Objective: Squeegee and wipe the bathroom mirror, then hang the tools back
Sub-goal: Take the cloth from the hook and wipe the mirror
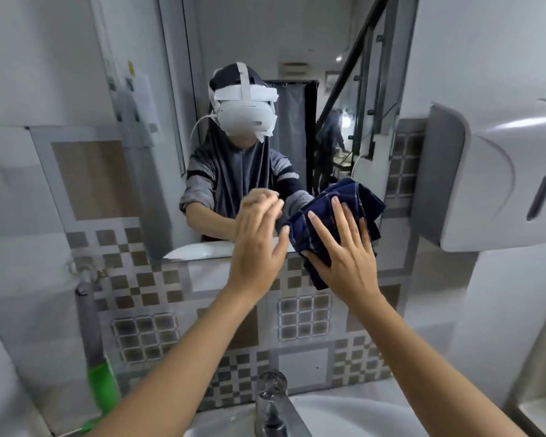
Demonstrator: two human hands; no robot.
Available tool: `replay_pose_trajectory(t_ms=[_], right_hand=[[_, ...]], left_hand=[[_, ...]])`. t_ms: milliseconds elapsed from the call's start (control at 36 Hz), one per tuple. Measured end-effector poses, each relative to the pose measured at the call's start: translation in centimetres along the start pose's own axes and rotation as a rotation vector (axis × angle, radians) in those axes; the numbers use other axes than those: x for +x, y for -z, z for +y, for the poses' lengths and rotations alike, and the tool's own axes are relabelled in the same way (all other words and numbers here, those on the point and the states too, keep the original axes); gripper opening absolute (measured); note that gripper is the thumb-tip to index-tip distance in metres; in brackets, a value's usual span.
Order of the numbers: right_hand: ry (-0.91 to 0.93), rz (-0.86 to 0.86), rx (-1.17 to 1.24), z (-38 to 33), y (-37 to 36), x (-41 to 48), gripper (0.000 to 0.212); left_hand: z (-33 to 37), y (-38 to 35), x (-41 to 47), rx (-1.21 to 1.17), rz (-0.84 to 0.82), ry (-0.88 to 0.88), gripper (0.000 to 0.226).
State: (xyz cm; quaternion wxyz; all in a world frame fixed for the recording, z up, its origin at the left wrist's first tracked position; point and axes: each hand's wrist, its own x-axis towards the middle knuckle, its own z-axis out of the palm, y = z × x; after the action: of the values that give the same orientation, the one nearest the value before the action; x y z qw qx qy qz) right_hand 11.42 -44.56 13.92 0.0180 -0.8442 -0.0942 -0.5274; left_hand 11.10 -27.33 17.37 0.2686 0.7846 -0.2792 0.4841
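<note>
The bathroom mirror (256, 42) hangs on the tiled wall ahead and reflects a person wearing a headset. My right hand (344, 247) lies flat, fingers spread, pressing a bunched dark blue cloth (334, 203) against the mirror's lower right corner. My left hand (259, 244) is raised just left of it, fingers apart, palm toward the glass, holding nothing. A squeegee with a grey handle (87, 323) and a green end (103, 392) hangs on the wall at the lower left.
A white paper dispenser (498, 181) juts out from the right wall beside the mirror. Below me are a chrome tap (270, 402) and the white basin (360, 411). A valve (82, 272) sits on the left wall.
</note>
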Motion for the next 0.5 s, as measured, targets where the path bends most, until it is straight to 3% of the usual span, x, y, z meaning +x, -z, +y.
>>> replay_pose_trajectory(t_ms=[361,500], right_hand=[[-0.242,0.014,0.206,2.0,-0.7,-1.8,0.061],[-0.314,-0.064,0.262,2.5,-0.8,-3.6,0.065]], left_hand=[[4.6,-4.8,0.5,-0.203,-0.056,0.110,0.029],[5.5,-5.6,0.9,-0.274,-0.137,0.215,0.024]])
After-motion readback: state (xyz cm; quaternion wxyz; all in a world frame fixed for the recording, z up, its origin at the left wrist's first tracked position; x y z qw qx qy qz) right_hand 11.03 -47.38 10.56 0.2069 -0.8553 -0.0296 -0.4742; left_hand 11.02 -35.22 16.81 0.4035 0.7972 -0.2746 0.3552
